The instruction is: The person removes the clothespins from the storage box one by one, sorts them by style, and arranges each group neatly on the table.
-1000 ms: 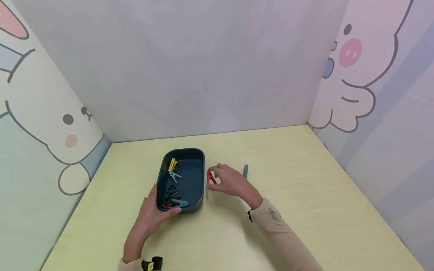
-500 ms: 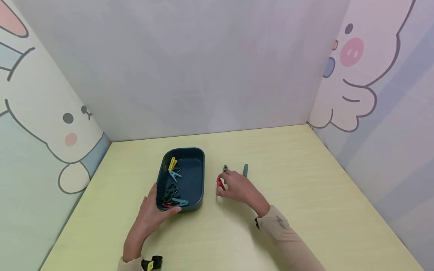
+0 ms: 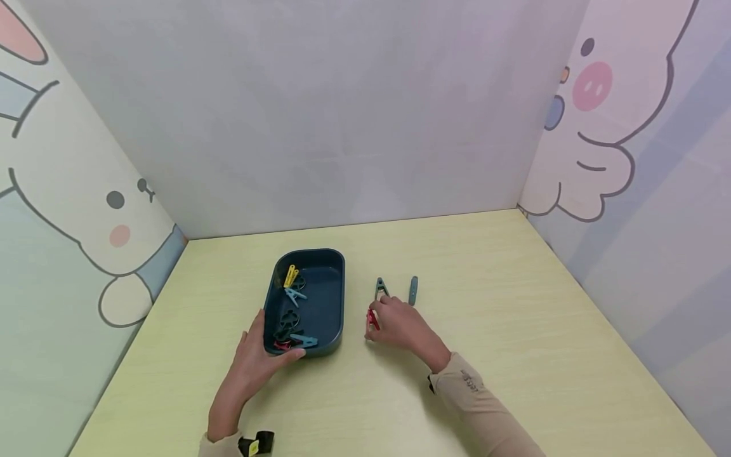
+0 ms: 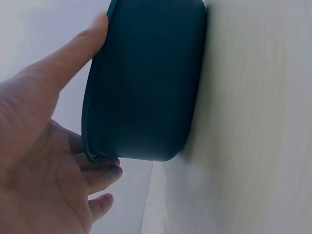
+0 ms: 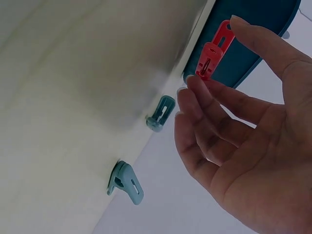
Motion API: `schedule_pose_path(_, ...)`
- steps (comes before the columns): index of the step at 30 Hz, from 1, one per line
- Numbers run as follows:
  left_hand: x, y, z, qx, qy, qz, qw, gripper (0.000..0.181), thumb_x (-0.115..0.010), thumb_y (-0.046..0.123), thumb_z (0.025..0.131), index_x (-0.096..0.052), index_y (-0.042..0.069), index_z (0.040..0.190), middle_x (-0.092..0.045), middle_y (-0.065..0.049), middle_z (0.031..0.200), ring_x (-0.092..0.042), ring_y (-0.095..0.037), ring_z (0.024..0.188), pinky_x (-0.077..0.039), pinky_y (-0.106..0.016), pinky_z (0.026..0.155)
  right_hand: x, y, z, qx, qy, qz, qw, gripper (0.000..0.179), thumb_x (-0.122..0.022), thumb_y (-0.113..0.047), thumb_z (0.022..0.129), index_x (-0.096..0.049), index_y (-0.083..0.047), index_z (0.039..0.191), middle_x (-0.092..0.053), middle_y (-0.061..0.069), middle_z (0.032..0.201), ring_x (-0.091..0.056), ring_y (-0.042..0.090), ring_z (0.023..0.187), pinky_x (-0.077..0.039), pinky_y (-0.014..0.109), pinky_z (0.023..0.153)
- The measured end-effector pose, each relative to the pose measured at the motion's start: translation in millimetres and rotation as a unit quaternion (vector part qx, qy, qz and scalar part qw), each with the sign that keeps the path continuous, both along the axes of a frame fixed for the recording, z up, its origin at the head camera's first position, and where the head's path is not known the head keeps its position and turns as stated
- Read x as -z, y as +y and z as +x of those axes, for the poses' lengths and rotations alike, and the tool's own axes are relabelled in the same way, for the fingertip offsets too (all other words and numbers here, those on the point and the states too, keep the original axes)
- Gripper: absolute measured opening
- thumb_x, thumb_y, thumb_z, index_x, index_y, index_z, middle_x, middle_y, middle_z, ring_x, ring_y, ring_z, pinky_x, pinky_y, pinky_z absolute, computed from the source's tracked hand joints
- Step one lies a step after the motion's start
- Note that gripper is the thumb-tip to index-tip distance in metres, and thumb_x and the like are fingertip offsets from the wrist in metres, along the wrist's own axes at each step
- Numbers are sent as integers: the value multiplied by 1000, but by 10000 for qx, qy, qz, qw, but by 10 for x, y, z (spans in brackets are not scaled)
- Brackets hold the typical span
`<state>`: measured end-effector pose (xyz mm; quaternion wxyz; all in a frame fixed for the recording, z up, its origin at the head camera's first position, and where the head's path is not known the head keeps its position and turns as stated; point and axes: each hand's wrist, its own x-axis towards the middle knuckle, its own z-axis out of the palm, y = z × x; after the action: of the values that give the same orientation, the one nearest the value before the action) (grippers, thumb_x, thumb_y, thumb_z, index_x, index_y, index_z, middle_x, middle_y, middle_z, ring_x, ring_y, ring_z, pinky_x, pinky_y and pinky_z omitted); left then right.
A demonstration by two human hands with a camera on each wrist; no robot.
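Note:
My left hand (image 3: 257, 355) grips the near left corner of a dark blue plastic tray (image 3: 328, 298), its thumb (image 4: 83, 46) on the rim and its fingers around the other side. My right hand (image 3: 400, 325) pinches a red clothespin (image 5: 214, 51) between thumb and fingertips, just over the table right of the tray. Inside the tray lie a yellow clothespin (image 3: 291, 277), a light blue clothespin (image 3: 295, 296), a blue clothespin (image 3: 304, 341), dark green clips (image 3: 289, 320) and a partly covered red one (image 3: 282, 346).
A green clothespin (image 3: 381, 287) stands on the table (image 3: 514, 317) just beyond my right hand. To its right is a grey-blue clothespin (image 3: 414, 291). Walls with cartoon animals enclose the table at the back and sides.
My right hand has moved right, away from the tray, and then slightly nearer and lower with the red clothespin. The green clothespin has come into sight. My left hand and the tray stay put.

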<state>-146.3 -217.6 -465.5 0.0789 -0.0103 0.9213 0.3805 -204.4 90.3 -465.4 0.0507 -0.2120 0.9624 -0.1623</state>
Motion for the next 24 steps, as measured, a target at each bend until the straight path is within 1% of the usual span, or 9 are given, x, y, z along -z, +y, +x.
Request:
schedule_pose_path(7, 4, -4, -4, 15, -8, -2, 10000, 127, -83, 52, 84, 0, -3, 163, -6, -29, 169, -4, -50, 154, 1, -64, 122, 33, -2, 6, -9, 45, -6, 10000, 39, -88, -34, 84, -70, -5, 103, -53, -1, 82, -51, 18, 76, -45, 32, 63)
schedule_pose_path(14, 2, 0, -10, 26, 107, 25, 9999, 126, -84, 50, 84, -2, -3, 163, -7, -29, 168, -5, -52, 153, 0, -67, 121, 47, -12, -6, 17, 105, 66, 9999, 39, -89, -34, 83, -70, -5, 102, -53, 0, 82, -51, 18, 76, -46, 33, 63)
schedule_pose_path(18, -1, 6, -1, 24, 102, 16, 9999, 126, -84, 50, 83, -2, -4, 163, -7, -30, 168, -5, -54, 152, -2, -69, 120, 51, -24, -14, 46, 46, 112, 9999, 38, -88, -34, 83, -70, -6, 101, -53, 0, 83, -51, 18, 76, -47, 33, 64)
schedule_pose_path(24, -2, 4, 6, 12, 76, 15, 10000, 127, -84, 50, 83, -2, -3, 163, -7, -29, 168, -5, -53, 152, -2, -68, 120, 66, -37, -25, 26, 26, 117, 9999, 32, -88, -31, 84, -69, -8, 96, -53, 1, 83, -50, 19, 75, -46, 33, 62)
